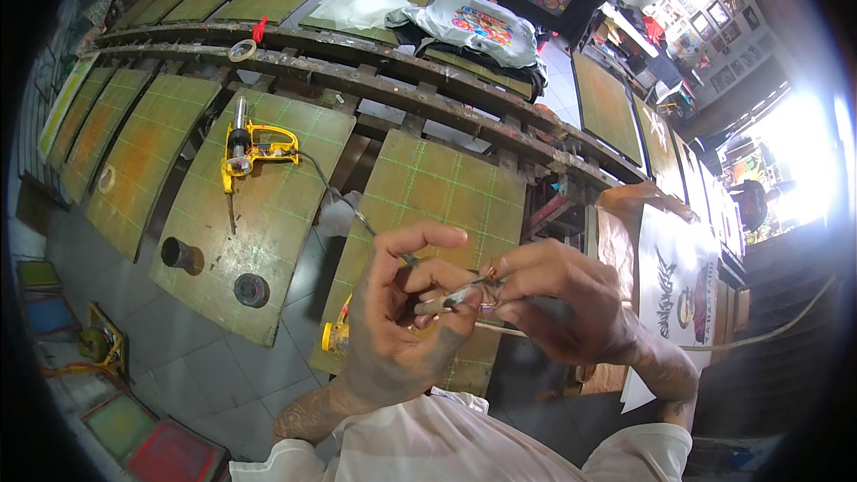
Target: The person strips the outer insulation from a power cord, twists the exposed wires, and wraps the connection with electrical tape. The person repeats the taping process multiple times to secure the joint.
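My left hand (402,312) and my right hand (567,299) meet over a green-gridded board at the front. In the left fingers is a short, pale cable end (433,307), pinched between thumb and fingers. A dark cord (335,189) runs from a yellow heat gun (254,145) to behind the left hand. My right thumb and fingertips are closed at small, copper-coloured wire strands (490,274) beside that cable end. A pale cable (759,336) comes in from the right and passes behind my right hand; exactly how the wires join is hidden by the fingers.
The heat gun lies on a gridded board (295,125) with a dark metal tube (181,255) and a round black part (252,290). A yellow tool part (336,337) shows left of my wrist. Long dark rails (446,94) cross behind. Printed sheets (669,295) hang at right.
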The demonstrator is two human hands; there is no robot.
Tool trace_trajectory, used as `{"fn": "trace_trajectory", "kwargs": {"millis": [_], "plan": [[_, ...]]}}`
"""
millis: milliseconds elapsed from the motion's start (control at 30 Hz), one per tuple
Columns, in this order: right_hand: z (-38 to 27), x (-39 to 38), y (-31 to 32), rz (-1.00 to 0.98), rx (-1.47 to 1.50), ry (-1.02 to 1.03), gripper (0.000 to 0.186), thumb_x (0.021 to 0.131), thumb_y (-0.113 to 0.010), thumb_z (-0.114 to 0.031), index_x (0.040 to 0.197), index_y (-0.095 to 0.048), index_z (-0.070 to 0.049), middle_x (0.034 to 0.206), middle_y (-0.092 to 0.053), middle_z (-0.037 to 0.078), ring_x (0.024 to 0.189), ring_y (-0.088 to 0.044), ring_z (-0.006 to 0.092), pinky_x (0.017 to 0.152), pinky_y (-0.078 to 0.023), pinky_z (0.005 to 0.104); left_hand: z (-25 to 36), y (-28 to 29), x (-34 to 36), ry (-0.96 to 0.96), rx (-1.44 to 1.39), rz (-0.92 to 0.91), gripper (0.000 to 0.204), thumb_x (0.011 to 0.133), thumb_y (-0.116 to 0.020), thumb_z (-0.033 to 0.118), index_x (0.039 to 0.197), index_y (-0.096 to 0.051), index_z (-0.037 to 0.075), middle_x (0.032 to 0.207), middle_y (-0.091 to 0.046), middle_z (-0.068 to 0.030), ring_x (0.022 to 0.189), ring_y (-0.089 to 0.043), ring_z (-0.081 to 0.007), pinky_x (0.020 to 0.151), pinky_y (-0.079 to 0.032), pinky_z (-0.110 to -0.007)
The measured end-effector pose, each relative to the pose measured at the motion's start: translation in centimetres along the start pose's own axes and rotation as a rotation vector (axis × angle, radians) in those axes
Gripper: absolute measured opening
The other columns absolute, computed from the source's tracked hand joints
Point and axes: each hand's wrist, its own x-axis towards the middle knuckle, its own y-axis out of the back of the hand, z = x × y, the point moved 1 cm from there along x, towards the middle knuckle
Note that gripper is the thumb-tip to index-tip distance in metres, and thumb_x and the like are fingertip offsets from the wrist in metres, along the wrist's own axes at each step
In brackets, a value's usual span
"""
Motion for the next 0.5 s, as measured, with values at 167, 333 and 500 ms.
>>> {"fn": "trace_trajectory", "kwargs": {"millis": [167, 333, 500], "plan": [[0.22, 0.08, -0.34, 0.073, -0.037, 0.115, 0.024, 0.089, -0.076, 0.002, 0.111, -0.066, 0.000, 0.103, -0.071, 0.017, 0.087, -0.073, 0.0318, 0.072, -0.059, 0.0379, 0.46, -0.26, 0.47, 0.078, -0.112, 0.019, 0.050, 0.097, -0.072, 0.005, 0.138, -0.043, 0.003, 0.100, -0.072, -0.0078, 0.088, -0.062, -0.0011, 0.070, -0.042, -0.015], [0.24, -0.10, -0.64, 0.122, -0.027, 0.094, 0.024, 0.089, -0.075, 0.003, 0.111, -0.067, 0.000, 0.101, -0.072, 0.017, 0.087, -0.074, 0.0319, 0.072, -0.059, 0.0371, 0.26, -0.33, 0.31, 0.113, -0.073, 0.034, 0.056, 0.096, -0.077, 0.009, 0.139, -0.042, 0.003, 0.098, -0.072, -0.0053, 0.078, -0.056, 0.0012, 0.065, -0.039, -0.015], [0.44, -0.39, -0.70, 0.147, -0.050, 0.137, 0.026, 0.087, -0.073, 0.005, 0.112, -0.067, 0.001, 0.099, -0.071, 0.017, 0.085, -0.073, 0.0309, 0.069, -0.060, 0.0379, 0.18, -0.39, 0.51, 0.172, -0.107, 0.039, 0.059, 0.095, -0.077, 0.007, 0.141, -0.040, 0.003, 0.098, -0.072, -0.0040, 0.072, -0.052, 0.0026, 0.063, -0.037, -0.015]]}}
